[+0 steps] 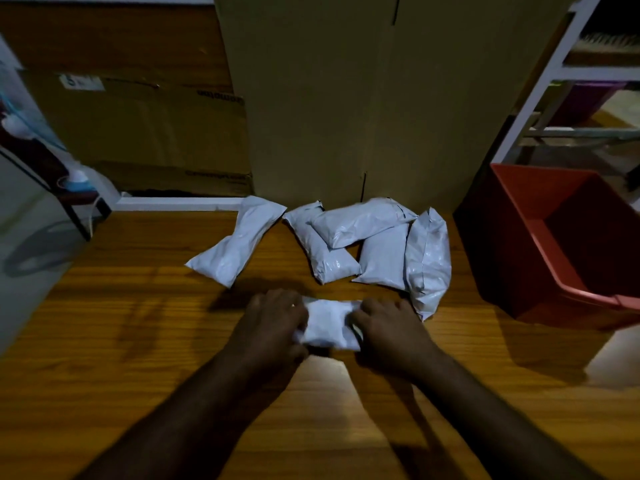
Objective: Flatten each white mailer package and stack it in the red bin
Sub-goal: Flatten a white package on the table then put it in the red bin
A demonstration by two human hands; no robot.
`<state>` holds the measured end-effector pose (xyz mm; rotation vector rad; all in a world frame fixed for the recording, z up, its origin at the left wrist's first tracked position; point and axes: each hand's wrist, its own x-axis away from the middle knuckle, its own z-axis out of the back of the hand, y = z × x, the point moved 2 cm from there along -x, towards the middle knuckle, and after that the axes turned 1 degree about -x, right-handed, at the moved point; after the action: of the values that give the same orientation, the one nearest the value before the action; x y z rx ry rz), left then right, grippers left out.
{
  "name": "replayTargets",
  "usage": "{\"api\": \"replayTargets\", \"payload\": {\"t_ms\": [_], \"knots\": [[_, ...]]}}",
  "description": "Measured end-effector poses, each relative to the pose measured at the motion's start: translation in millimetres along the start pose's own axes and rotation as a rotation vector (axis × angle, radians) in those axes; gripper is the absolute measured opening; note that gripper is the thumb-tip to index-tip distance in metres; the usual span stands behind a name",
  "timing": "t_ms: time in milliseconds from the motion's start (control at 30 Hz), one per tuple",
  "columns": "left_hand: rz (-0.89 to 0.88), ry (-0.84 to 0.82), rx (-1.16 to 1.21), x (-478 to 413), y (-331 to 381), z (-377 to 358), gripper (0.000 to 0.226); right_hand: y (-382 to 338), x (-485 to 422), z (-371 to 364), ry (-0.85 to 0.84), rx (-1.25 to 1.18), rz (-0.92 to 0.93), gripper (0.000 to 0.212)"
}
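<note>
While both forearms come up from the bottom of the frame, the left hand point(273, 318) and right hand point(388, 327) are clamped on the two ends of one white mailer point(329, 325), pinning it to the wooden table point(138, 341) just below the middle of the picture. Fingers are curled over the ends, so both hands are grasping it, not resting loose. It looks pretty puffy in the middle, so I'd say the flattening is underway, not done.

Just above the hands there's the waiting pile. One long mailer point(235, 240) lies alone, left of center, angled. Right of it a cluster of four mailers point(370, 244) overlaps each other, and the rightmost one nearly touches the right hand.

Further right, the red bin point(540, 244) sits at the right edge of the frame, apparently beside the table. I can't see any mailers inside, though part of its floor is cut off. So this is early going.

Behind everything: a tall cardboard box point(346, 98) at top center and a white shelf frame point(554, 74) upper right.

What could go wrong: pressing hard with trapped air could make the slick plastic squirt sideways or pop a seam. Also the right elbow swinging toward the bin could knock that nearby cluster off the table.
</note>
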<state>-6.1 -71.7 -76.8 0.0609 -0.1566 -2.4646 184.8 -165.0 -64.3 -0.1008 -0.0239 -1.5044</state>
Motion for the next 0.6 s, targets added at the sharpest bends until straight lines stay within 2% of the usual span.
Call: {"api": "replayTargets", "payload": {"t_ms": [33, 67, 167, 233, 367, 600], "knots": [[0.002, -0.076, 0.032, 6.8, -3.9, -5.8, 0.044, 2.8, 8.8, -7.2, -0.066, -0.045, -0.018, 0.052], [0.014, -0.101, 0.096, 11.2, -6.3, -4.9, 0.043, 5.5, 14.7, -7.5, -0.064, -0.127, -0.036, 0.048], [0.053, 0.066, 0.215, 3.7, -7.7, 0.8, 0.028, 7.9, 8.5, -4.1, 0.196, -0.288, -0.046, 0.033], [0.108, 0.123, 0.207, -7.0, 1.3, -5.8, 0.043, -3.7, -6.7, -11.9, 0.31, -0.297, -0.093, 0.034], [0.189, 0.028, -0.038, -10.6, 16.2, -35.6, 0.06, -23.7, -25.7, -54.6, 0.175, -0.179, -0.229, 0.056], [0.188, 0.011, -0.146, -13.4, 16.0, -43.8, 0.059, -21.5, -28.1, -64.4, 0.148, -0.056, -0.223, 0.057]]}}
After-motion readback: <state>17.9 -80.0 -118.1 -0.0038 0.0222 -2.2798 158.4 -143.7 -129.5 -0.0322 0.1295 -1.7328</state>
